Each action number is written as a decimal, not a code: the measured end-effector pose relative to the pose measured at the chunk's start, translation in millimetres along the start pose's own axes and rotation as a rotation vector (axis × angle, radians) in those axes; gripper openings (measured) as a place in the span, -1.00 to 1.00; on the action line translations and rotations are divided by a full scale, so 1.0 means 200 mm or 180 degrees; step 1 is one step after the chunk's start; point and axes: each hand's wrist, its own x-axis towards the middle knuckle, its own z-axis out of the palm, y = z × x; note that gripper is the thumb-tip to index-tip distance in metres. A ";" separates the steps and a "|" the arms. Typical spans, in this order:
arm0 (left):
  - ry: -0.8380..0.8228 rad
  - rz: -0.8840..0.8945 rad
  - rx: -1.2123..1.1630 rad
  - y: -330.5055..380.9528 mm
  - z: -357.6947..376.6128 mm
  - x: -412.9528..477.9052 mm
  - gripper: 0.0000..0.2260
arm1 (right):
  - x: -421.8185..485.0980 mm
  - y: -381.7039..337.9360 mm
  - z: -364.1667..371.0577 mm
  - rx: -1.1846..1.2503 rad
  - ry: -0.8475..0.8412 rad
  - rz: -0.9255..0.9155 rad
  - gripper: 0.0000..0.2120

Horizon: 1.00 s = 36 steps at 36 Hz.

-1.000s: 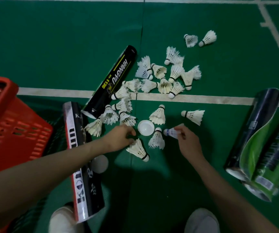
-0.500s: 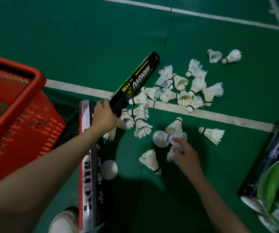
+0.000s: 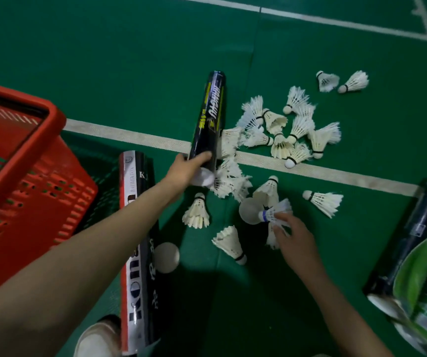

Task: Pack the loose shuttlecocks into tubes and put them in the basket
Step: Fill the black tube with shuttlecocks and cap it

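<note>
While your left hand (image 3: 184, 170) curls round the near end of the black tube (image 3: 208, 117), your right hand (image 3: 294, 238) pinches a blue-banded shuttlecock (image 3: 275, 212) by its feathers. Loose shuttlecocks (image 3: 298, 126) lie between and beyond both grips; the red basket (image 3: 35, 176) sits well left of the tube grip.

Both arms outstretched; left hand (image 3: 184, 170) in curled grip, right hand (image 3: 294, 238) in fingertip pinch.
</note>
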 end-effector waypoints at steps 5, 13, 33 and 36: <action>-0.0944 -0.0159 -0.1124 0.15 0.10 -0.12 -0.81 | -0.02 0.00 -0.06 -0.0064 0.0139 -0.0072 -0.77; -0.1640 0.0007 -0.0978 0.11 0.29 -0.28 -0.67 | -0.04 -0.13 -0.19 0.1152 0.0562 -0.0028 -0.85; -0.1335 0.0339 -0.0151 -0.05 0.27 -0.31 -0.34 | 0.16 -0.26 -0.24 0.1295 -0.0340 0.0316 -0.47; -0.0938 0.0332 -0.0472 0.01 0.23 -0.24 -0.24 | 0.08 -0.22 -0.23 0.0763 -0.0614 0.0179 -0.36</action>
